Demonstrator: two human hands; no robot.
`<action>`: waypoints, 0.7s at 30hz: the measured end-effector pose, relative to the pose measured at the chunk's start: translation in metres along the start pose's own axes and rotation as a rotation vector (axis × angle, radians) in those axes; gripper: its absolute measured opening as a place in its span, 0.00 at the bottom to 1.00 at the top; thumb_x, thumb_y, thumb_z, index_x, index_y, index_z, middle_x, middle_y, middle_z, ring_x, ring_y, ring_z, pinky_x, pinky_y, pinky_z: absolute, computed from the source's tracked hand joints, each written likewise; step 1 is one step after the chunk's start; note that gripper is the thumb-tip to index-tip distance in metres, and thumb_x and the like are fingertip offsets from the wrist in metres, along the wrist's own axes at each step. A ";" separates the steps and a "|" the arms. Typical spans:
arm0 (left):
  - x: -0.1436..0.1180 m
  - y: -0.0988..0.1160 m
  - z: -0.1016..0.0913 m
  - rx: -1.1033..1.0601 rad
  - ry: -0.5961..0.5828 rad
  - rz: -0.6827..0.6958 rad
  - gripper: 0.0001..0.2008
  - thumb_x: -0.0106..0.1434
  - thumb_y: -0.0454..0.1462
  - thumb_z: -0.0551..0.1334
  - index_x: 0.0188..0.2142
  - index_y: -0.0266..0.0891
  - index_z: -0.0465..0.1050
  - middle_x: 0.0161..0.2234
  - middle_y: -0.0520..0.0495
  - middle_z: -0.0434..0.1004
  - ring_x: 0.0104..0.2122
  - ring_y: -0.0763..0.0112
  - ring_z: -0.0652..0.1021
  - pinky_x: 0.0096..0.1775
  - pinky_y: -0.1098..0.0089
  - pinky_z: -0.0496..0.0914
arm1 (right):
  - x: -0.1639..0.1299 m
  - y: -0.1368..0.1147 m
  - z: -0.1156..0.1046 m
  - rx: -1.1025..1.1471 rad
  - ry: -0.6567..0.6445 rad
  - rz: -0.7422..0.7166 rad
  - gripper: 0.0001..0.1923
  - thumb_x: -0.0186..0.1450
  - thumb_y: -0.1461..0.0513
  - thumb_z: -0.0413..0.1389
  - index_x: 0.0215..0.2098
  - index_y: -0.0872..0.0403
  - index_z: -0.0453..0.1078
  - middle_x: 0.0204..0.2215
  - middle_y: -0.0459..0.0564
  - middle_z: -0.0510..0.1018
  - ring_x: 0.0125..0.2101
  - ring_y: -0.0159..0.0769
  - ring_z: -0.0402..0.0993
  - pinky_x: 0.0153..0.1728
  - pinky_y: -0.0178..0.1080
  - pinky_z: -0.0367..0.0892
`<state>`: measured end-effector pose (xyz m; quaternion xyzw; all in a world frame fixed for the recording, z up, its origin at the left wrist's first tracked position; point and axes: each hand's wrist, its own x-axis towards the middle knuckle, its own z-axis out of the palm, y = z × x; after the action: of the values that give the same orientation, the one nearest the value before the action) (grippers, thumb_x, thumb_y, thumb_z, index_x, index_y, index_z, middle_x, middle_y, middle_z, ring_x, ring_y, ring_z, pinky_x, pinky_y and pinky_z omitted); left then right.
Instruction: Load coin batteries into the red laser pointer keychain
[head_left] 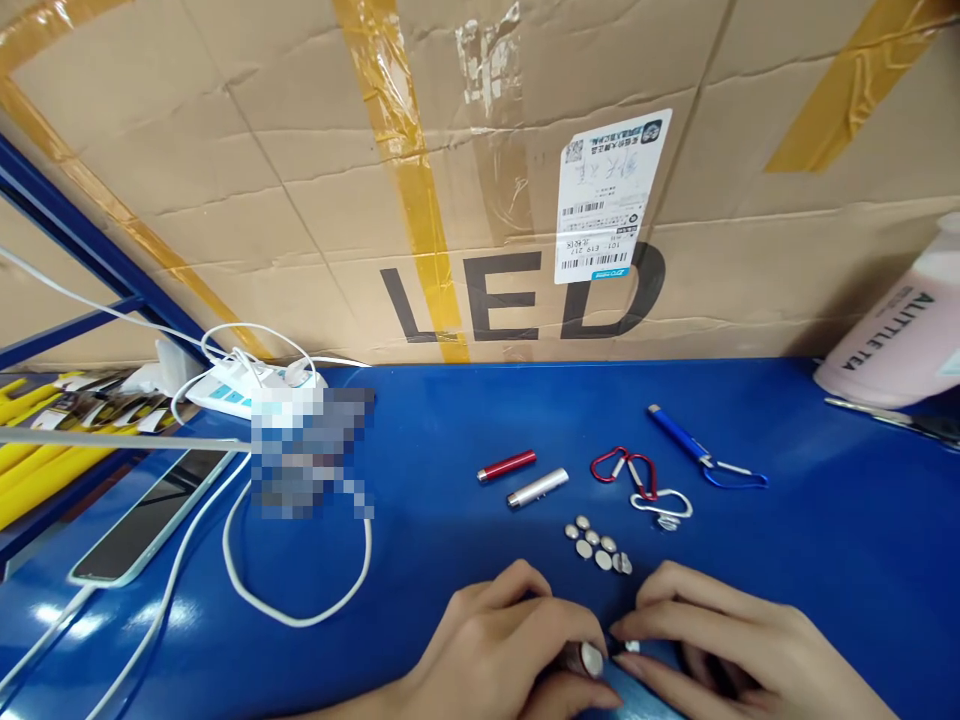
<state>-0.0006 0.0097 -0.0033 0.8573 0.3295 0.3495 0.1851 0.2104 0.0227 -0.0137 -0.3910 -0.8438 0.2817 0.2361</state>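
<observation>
While gripping silver-ended cylinder [592, 658] with curled left hand [510, 632], pinching tiny metallic piece [632, 646] between nearly closed fingertips of right hand [739, 635].

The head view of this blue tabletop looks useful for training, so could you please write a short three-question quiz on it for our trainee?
1. Multiple choice: What does the left hand hold?
a) a phone
b) a small thing with a round silvery end
c) a pink bottle

2. True or false: The blue tube lies to the left of the red tube.

3. Fill in: The large black letters on the cardboard behind the tabletop spell ____.

Key: 1. b; 2. False; 3. LED.
</observation>
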 end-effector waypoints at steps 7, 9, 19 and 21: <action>0.003 0.000 -0.003 0.004 -0.022 0.096 0.11 0.70 0.39 0.51 0.38 0.36 0.68 0.24 0.51 0.75 0.24 0.74 0.69 0.29 0.77 0.68 | -0.001 0.001 -0.002 0.041 0.027 0.101 0.09 0.64 0.57 0.54 0.35 0.47 0.77 0.29 0.46 0.76 0.18 0.27 0.72 0.17 0.27 0.67; 0.003 0.000 -0.003 0.001 -0.043 0.067 0.11 0.70 0.40 0.51 0.38 0.36 0.68 0.23 0.51 0.75 0.24 0.73 0.68 0.27 0.77 0.67 | -0.002 0.000 -0.001 0.047 0.028 0.123 0.10 0.65 0.57 0.53 0.38 0.47 0.77 0.31 0.46 0.77 0.18 0.26 0.71 0.17 0.27 0.67; 0.001 0.003 -0.002 -0.046 -0.096 0.046 0.17 0.71 0.41 0.48 0.36 0.34 0.70 0.22 0.49 0.75 0.21 0.74 0.70 0.26 0.75 0.66 | -0.004 0.005 0.001 0.023 0.050 0.082 0.10 0.65 0.58 0.53 0.39 0.46 0.76 0.35 0.46 0.78 0.21 0.27 0.74 0.18 0.27 0.67; 0.001 0.003 -0.004 -0.051 -0.104 0.039 0.18 0.71 0.42 0.47 0.36 0.34 0.70 0.22 0.49 0.75 0.20 0.74 0.71 0.25 0.75 0.65 | -0.003 0.005 0.000 0.027 0.047 0.075 0.09 0.65 0.58 0.53 0.39 0.46 0.76 0.34 0.46 0.78 0.21 0.28 0.74 0.17 0.27 0.67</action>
<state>-0.0016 0.0083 0.0012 0.8756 0.2936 0.3163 0.2169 0.2147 0.0224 -0.0175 -0.4257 -0.8189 0.2924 0.2504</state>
